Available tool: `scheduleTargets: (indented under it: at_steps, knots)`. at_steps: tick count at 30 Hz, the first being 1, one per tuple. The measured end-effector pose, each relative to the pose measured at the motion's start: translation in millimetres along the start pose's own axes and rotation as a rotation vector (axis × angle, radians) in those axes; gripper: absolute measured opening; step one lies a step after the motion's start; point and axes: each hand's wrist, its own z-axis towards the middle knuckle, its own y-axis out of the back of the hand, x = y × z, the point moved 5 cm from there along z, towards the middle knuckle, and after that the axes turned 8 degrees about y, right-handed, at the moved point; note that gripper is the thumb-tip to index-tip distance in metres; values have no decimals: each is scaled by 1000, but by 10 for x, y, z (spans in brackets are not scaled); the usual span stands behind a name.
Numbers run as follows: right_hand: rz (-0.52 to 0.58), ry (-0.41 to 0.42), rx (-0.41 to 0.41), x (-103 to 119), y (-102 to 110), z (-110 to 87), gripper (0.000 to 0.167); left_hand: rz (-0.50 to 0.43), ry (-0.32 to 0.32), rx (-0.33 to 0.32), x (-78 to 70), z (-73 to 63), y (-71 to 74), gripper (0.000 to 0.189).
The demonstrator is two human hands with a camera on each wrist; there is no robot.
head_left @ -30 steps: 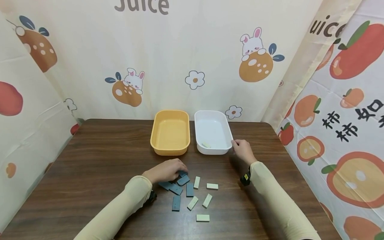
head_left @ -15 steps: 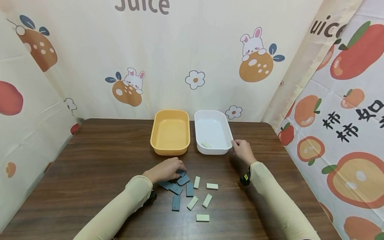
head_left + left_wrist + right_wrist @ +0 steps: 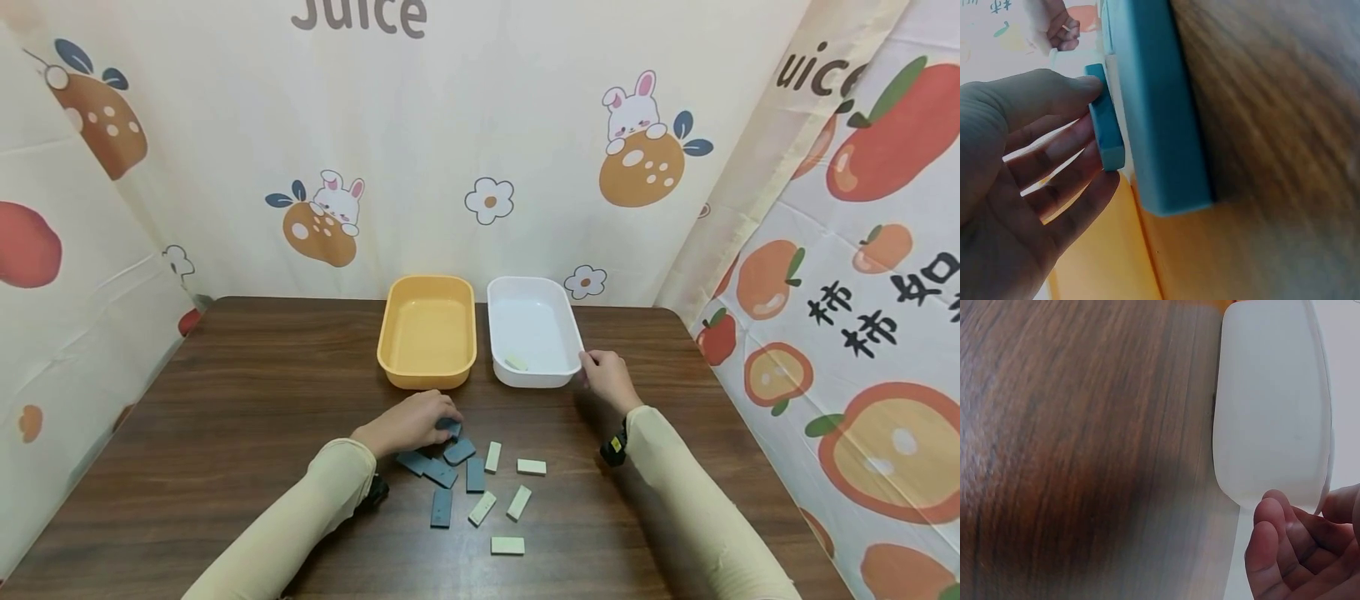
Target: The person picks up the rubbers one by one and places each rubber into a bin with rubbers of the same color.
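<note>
My left hand [image 3: 411, 422] pinches a blue rectangular block [image 3: 1105, 119] between thumb and fingertips, just in front of the yellow tray [image 3: 386, 367]. Beside that grip, a second blue block [image 3: 1157, 106] looms large in the left wrist view. Several more blue blocks [image 3: 440, 508] lie near and below the hand in the head view, some touching each other. My right hand [image 3: 610, 379] holds the near right corner of the white tray [image 3: 534, 377], thumb at the rim and fingers against the outer wall [image 3: 1272, 400]. One pale green block [image 3: 516, 363] lies inside this tray.
Several pale green blocks [image 3: 507, 546] lie scattered on the brown wooden table [image 3: 247, 400], right of the blue ones. Both trays stand side by side at the table's back, before a printed curtain [image 3: 420, 108]. Another curtain [image 3: 840, 333] hangs along the right side.
My left hand has shifted slightly left and toward the yellow tray, drawing its blue block away from the others. The right hand stays at the white tray.
</note>
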Motion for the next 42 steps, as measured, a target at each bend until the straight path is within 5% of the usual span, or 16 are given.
scheduleTargets:
  at_steps: [18,34,42]
  knots:
    - [-5,4,-14,13,14,-11,44,-118,27,-164,39,-71,236,30]
    - [-3,-17,-5,16,9,-43,44,-165,31,-412,171,-77,444,29]
    - [1,-25,-12,16,1,-47,44,-193,67,-446,272,-48,552,29]
